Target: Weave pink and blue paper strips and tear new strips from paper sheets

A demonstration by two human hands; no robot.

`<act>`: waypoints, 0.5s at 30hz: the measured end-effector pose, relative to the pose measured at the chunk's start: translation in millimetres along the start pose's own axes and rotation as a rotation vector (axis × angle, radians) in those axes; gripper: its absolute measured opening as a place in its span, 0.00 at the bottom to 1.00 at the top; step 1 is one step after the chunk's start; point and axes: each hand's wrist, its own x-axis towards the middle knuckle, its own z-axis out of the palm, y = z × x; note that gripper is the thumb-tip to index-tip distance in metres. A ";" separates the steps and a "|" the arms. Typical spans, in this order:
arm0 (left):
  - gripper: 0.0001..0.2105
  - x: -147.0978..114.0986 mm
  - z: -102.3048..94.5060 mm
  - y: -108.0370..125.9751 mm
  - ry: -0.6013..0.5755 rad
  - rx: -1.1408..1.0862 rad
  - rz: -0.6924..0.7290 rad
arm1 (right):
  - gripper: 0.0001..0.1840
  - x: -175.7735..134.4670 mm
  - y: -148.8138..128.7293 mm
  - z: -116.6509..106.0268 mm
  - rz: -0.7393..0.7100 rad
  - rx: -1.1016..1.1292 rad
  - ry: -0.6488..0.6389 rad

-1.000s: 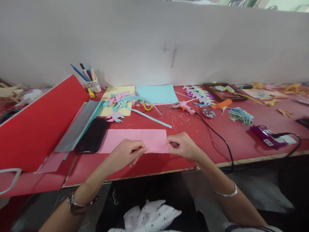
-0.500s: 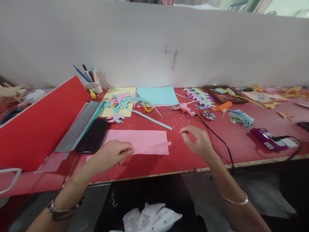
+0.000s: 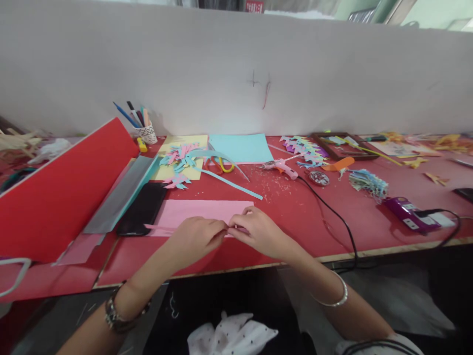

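Note:
My left hand (image 3: 197,239) and my right hand (image 3: 261,232) meet fingertip to fingertip over a pink paper sheet (image 3: 199,208) near the table's front edge. Both are closed in a pinch on a thin pink paper strip (image 3: 157,227), whose end sticks out to the left of my left hand. The part of the strip between my fingers is mostly hidden. Just beyond the sheet lies a light blue paper strip (image 3: 231,185). A black phone (image 3: 143,209) rests at the sheet's left side.
Behind are folded pink and blue paper pieces (image 3: 179,160), scissors (image 3: 226,167) and a blue sheet (image 3: 240,147). To the right lie a pink glue gun (image 3: 283,166), its black cable (image 3: 330,207) and a purple power strip (image 3: 410,215). A red board (image 3: 70,190) leans at left.
My right hand has come in from the right and now pinches the pink strip beside my left hand. My left hand has moved right, and the strip's free end now points left.

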 end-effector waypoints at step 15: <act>0.13 -16.5 11.8 -34.4 0.385 0.344 0.138 | 0.11 -18.6 24.5 -19.0 0.104 0.323 0.076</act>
